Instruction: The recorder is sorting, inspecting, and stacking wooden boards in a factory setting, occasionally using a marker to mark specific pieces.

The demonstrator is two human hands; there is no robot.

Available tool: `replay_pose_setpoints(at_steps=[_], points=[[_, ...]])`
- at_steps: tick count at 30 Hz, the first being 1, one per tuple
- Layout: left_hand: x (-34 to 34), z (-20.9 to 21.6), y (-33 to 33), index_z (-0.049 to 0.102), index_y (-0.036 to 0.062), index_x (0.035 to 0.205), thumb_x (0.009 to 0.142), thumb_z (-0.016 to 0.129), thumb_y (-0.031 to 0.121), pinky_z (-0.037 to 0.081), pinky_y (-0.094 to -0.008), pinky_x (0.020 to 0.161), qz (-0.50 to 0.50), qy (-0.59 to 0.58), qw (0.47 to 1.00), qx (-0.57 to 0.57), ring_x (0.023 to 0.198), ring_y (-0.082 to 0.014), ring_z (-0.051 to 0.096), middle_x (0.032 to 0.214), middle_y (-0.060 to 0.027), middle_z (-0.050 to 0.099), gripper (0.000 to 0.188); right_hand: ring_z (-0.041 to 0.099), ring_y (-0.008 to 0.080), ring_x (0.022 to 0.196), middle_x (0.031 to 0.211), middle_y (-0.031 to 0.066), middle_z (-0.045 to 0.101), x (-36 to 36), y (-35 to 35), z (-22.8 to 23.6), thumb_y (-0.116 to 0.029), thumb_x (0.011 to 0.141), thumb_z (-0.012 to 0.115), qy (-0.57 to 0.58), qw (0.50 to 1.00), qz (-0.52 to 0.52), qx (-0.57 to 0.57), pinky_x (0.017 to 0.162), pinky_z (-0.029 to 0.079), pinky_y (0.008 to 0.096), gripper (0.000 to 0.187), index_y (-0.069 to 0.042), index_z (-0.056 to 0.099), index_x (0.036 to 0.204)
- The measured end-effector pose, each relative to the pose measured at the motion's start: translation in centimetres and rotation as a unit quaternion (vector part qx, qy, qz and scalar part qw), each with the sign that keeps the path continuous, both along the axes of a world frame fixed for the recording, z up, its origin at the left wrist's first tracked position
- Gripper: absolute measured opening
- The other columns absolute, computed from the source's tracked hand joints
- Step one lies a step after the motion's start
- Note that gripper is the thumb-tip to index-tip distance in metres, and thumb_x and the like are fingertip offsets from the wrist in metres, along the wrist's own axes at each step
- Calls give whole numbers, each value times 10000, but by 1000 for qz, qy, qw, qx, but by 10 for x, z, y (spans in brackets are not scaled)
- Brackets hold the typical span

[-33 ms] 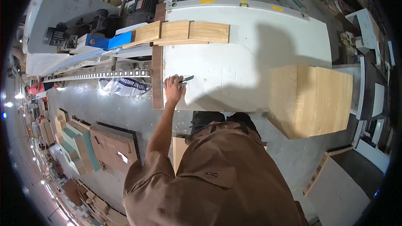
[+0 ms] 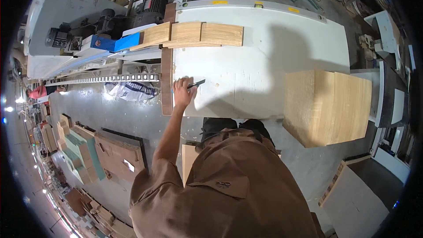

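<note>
My left hand [image 2: 182,91] rests near the left end of a white worktable [image 2: 251,70], fingers curled round a slim dark tool that looks like a utility knife [image 2: 197,83]. Its dark, slanted end points right, just above the tabletop. My right hand is out of view. Beyond the left hand, overlapping light wood strips [image 2: 211,34] lie along the far left of the table. At the right end, a stack of light wood panels [image 2: 343,105] overhangs the near edge.
A long spirit level [image 2: 246,3] lies along the far edge. Left of the table stands a machine with motors [image 2: 152,6] and a roller rail [image 2: 105,79]. Boards [image 2: 119,152] are stacked on the floor at left; a dark-topped box [image 2: 370,180] sits at lower right.
</note>
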State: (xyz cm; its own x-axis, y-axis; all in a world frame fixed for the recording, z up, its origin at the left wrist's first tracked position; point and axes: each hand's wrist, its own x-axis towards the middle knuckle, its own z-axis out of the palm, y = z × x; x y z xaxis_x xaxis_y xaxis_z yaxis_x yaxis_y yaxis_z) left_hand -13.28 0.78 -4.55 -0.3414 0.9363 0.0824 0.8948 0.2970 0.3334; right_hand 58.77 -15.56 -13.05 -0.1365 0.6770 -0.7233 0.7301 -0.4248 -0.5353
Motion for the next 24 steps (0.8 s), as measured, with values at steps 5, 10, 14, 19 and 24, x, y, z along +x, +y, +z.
replay_pose_setpoints(at_steps=[5,10,14,19,24], points=[[-103,37,67,466,84,1520,821,824,504,303,-593,1196,37,101,994,3,1428,-438,412,1502,-212,487,890,623,167,933,1001,25,628,-41,40,58,-299,1060,595,-26,997,50,43,774,518,333,315,-25,655,1203],[-231,90,158,174,134,1680,539,994,535,221,-583,1268,-19,184,978,-101,1597,-400,187,1709,-148,275,1462,652,174,964,1076,43,692,-107,78,86,-309,1084,590,88,968,-235,-19,831,525,375,337,-42,639,1284],[-278,93,204,173,137,1678,492,1023,409,184,-564,1295,-110,191,942,-251,1581,-425,230,1689,-159,330,1484,661,228,1113,1205,63,676,-126,49,86,-398,1034,606,107,949,-293,-48,950,498,367,425,-77,633,1311],[-254,103,248,326,111,1598,558,991,434,137,-559,1306,-114,137,917,-356,1531,-355,358,1605,-185,442,1276,640,229,1153,1275,111,662,-134,-33,85,-257,1056,607,99,953,-284,31,1000,499,372,356,-43,615,1341],[-184,101,283,329,53,1613,556,907,711,144,-552,1313,-245,185,907,-287,1532,-400,333,1597,-198,436,1372,642,228,1148,1275,117,665,-140,-99,53,-257,1055,614,36,956,-291,-12,996,501,372,363,-41,616,1347]])
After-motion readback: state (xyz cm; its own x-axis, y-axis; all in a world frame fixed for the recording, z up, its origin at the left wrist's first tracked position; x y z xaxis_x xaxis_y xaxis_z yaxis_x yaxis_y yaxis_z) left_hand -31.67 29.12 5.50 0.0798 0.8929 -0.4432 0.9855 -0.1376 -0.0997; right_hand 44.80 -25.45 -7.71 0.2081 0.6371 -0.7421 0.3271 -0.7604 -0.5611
